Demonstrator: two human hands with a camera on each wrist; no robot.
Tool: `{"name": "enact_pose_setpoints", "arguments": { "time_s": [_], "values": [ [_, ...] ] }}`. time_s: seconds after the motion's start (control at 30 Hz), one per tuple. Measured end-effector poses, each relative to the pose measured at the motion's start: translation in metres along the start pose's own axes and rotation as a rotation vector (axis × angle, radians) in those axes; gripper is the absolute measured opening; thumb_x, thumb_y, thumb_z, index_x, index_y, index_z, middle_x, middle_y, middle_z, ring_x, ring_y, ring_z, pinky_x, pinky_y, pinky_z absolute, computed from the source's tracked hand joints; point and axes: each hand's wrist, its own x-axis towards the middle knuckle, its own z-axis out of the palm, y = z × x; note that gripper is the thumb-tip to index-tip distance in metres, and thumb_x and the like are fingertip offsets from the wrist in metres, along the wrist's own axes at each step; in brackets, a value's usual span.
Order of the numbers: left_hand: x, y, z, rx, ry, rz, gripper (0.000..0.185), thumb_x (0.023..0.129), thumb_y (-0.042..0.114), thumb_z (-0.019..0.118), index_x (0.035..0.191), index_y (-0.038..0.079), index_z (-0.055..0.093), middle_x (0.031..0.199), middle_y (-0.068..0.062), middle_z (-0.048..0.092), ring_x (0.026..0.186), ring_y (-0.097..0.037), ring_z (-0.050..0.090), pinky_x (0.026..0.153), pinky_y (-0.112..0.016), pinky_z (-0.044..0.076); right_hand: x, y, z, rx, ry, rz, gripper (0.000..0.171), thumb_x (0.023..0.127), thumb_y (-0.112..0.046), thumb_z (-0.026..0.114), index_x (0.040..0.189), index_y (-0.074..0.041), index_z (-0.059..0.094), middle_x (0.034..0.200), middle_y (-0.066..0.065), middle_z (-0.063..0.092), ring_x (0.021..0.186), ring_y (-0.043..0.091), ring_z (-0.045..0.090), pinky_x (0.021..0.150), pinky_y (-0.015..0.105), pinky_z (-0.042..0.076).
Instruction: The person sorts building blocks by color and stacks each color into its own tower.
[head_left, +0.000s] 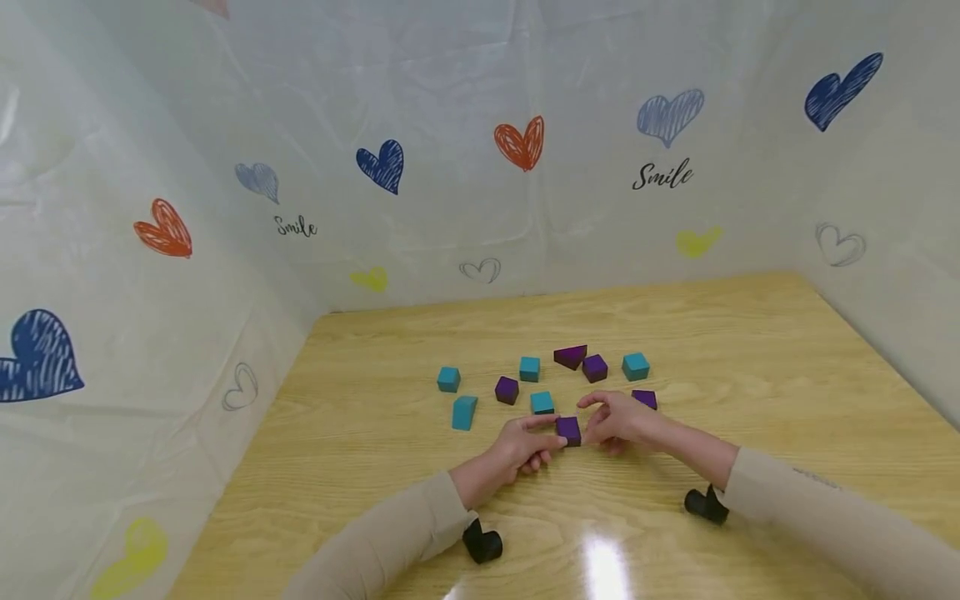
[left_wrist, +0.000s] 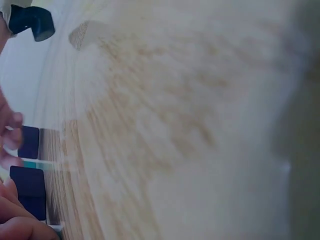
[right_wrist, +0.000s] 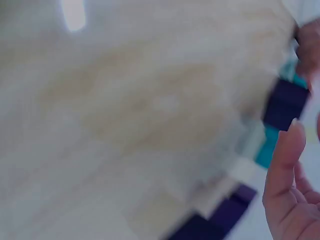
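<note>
hands: left hand [head_left: 521,450] and right hand [head_left: 618,421] flank purple cube [head_left: 568,430] on table [head_left: 750,350].

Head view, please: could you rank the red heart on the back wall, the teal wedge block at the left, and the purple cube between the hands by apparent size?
1. Red heart, largest.
2. Teal wedge block.
3. Purple cube, slightly smaller than the wedge; the two are close, so that order is unsure.

One high view, two close ones

The head camera looks forward and down over the table [head_left: 750,350]; both wrist cameras skim it up close, blurred, sharing the purple block [head_left: 568,430] between the hands.
</note>
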Motion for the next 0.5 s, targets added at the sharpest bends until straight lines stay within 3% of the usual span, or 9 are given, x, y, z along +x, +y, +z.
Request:
{"name": "enact_pose_setpoints", "arguments": {
  "time_s": [0.13,0.2,0.27,0.5],
  "values": [
    [0.000,-0.002,0.001,-0.005,-0.005,0.010,0.044,0.080,0.016,0.071,0.123,0.018,0.060,0.048,0.003,0.050,0.035,-0.004,0.036,0.035,-0.015,0.027,-0.007,-0.005,-0.029,-0.336,0.115,-0.221,0.037,0.081,-0.005,0.066,0.113,0.009,0.056,0.082,0.008,0.059,0.065,0.015,0.052,0.056,0.027,0.044],
    [0.000,-0.002,0.001,-0.004,-0.008,0.016,0.044,0.080,0.016,0.071,0.123,0.018,0.060,0.048,0.003,0.050,0.035,-0.004,0.036,0.035,-0.015,0.027,-0.010,-0.002,-0.045,-0.433,0.156,-0.288,0.035,0.081,-0.007,0.067,0.110,0.010,0.058,0.088,0.013,0.061,0.070,0.016,0.054,0.059,0.027,0.045],
    [0.000,-0.002,0.001,-0.003,-0.008,0.018,0.044,0.080,0.016,0.071,0.123,0.018,0.059,0.048,0.002,0.050,0.036,-0.004,0.036,0.036,-0.016,0.027,-0.013,0.005,-0.059,-0.454,0.157,-0.279,0.038,0.081,-0.009,0.067,0.112,0.010,0.057,0.096,0.018,0.060,0.077,0.018,0.054,0.063,0.028,0.045],
    [0.001,-0.004,0.000,0.007,-0.009,0.016,0.044,0.081,0.018,0.070,0.124,0.018,0.059,0.049,0.002,0.050,0.036,-0.005,0.036,0.036,-0.016,0.027,-0.018,0.032,-0.077,-0.358,0.096,-0.081,0.053,0.078,-0.016,0.072,0.117,0.013,0.050,0.105,0.023,0.055,0.092,0.030,0.054,0.072,0.033,0.046]
  ]
}}
